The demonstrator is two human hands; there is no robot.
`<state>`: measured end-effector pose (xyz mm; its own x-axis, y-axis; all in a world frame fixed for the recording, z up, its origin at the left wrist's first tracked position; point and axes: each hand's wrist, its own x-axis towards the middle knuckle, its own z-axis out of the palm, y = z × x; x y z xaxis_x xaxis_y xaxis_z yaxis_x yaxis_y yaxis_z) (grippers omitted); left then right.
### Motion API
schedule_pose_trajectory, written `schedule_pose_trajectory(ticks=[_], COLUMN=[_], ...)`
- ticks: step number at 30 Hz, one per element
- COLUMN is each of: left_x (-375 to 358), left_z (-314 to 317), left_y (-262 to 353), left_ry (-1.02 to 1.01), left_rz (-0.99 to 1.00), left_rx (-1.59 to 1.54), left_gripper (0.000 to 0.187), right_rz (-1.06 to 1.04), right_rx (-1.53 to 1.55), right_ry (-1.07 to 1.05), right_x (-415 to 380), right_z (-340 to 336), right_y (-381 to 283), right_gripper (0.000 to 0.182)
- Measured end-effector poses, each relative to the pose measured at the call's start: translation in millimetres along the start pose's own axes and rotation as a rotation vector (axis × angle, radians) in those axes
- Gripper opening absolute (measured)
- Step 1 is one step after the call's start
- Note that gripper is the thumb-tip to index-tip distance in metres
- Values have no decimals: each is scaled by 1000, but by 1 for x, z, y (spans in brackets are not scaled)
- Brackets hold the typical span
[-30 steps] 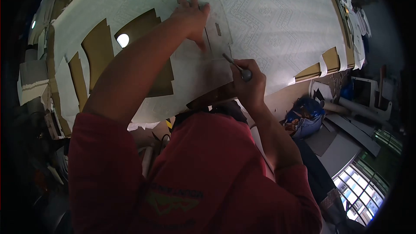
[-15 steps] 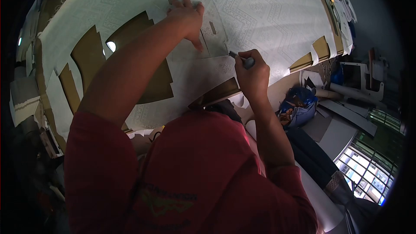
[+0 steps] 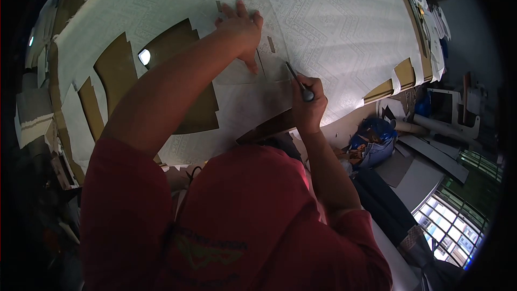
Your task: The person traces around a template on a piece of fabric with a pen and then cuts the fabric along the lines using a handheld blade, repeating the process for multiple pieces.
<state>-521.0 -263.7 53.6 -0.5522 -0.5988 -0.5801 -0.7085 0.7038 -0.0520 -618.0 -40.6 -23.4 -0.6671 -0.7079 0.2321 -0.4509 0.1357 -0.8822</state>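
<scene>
A: Hands?
B: Apart. Left hand (image 3: 240,29) palm down on the template (image 3: 277,62), fingers splayed, gripping nothing. Right hand (image 3: 309,102) closed round the tool (image 3: 299,83), just off the template's near right corner.
A: Tip?
B: At the template's right edge. Can't tell if it touches. Shaft dark, grey rounded end by the fist.
A: Template?
B: Flat on the white sheet (image 3: 344,27), partly under the left hand. See-through, dark line (image 3: 260,61) down it, slot (image 3: 271,44) right of the line.
A: Around it?
B: Left of template: cut-outs (image 3: 114,67) in the sheet, brown board (image 3: 204,105) showing. Right of template, well apart: white strips (image 3: 396,82) across brown. Blue bag (image 3: 377,140) also right, nearer the person than the template.
</scene>
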Motion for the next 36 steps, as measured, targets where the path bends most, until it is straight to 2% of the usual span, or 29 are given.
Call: schedule_pose_trajectory(ticks=[2,4,6,8,10,13,15,21,24,27,36], left_x=[-1,-1,0,0,1,0,-1,-5,-5,-6,-3], left_z=[-1,1,4,6,7,10,10,5,9,4,9], left_y=[-1,-1,-3,-4,-5,-6,-6,-4,-3,-1,-3], left_ry=[4,3,46,57,71,86,107,76,121,54,88], left_rz=[1,0,18,21,22,25,47,32,19,-3,0], left_rx=[3,11,11,8,2,10,-5,-22,6,-11,-2], left_gripper=[156,156,153,152,150,149,146,146,145,146,149], right_rz=[6,81,66,40,30,-80,-90,-203,-199,-249,-385], right_rx=[7,-62,-57,0,95,165,124,105,74,56,107], right_ry=[-17,-150,-208,-385,-416,-475,-671,-941,-1024,-1089,-1138], right_x=[4,19,42,64,80,102,116,148,159,169,183], right_z=[-4,-17,-30,-39,-42,-50,-55,-58,-59,-58,-49], right_y=[-5,-11,-12,-6,0,7,13,13,4,-1,7], right_gripper=[15,15,16,16,14,13,13,12,11,12,13])
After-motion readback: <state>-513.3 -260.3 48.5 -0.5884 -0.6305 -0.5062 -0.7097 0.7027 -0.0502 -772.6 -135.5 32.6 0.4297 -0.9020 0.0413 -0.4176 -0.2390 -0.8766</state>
